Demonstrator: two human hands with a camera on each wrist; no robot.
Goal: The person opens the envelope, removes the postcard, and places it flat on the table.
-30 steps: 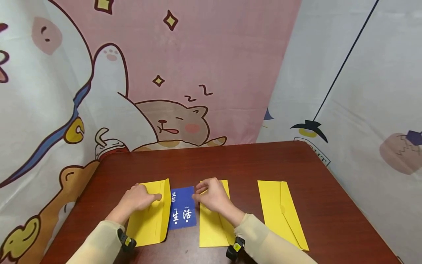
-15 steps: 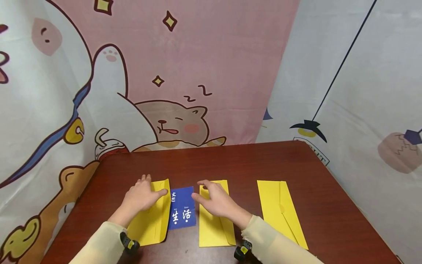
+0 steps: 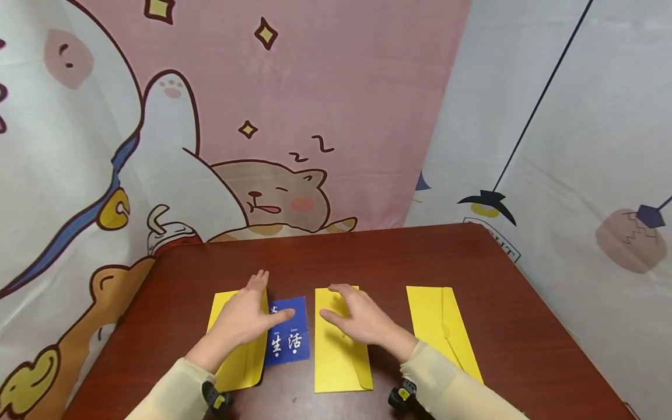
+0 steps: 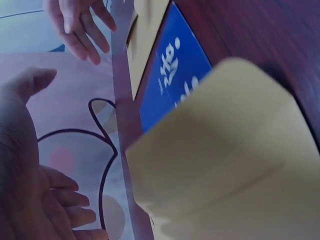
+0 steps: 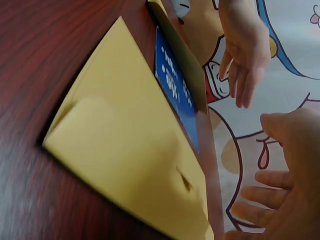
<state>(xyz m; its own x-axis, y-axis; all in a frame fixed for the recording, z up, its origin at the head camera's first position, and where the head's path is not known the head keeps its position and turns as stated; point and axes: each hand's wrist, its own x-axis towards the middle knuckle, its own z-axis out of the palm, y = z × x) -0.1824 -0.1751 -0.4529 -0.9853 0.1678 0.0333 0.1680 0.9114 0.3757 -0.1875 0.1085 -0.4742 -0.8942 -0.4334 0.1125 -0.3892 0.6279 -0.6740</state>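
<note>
My left hand point(image 3: 242, 318) hovers above the left yellow envelope point(image 3: 242, 368), fingers extended and thumb out toward the right. Partly tucked under that envelope's raised flap side, a blue card point(image 3: 295, 344) with white characters lies on the table. Over the middle yellow envelope point(image 3: 336, 367) is my right hand point(image 3: 363, 318), its thumb pointing left and fingers loosely bent. Both palms face each other and hold nothing. The left wrist view shows the blue card point(image 4: 172, 65) coming out from beside the envelope point(image 4: 225, 165).
A third yellow envelope point(image 3: 438, 321) lies to the right on the dark red-brown table point(image 3: 525, 350). Behind the table hangs a cartoon-printed cloth point(image 3: 357, 105). Each wrist carries a small black camera strap.
The left hand has lifted from the left envelope, opened its fingers and moved right. The right hand has relaxed its fingers and drawn slightly right. The envelopes and card stay put.
</note>
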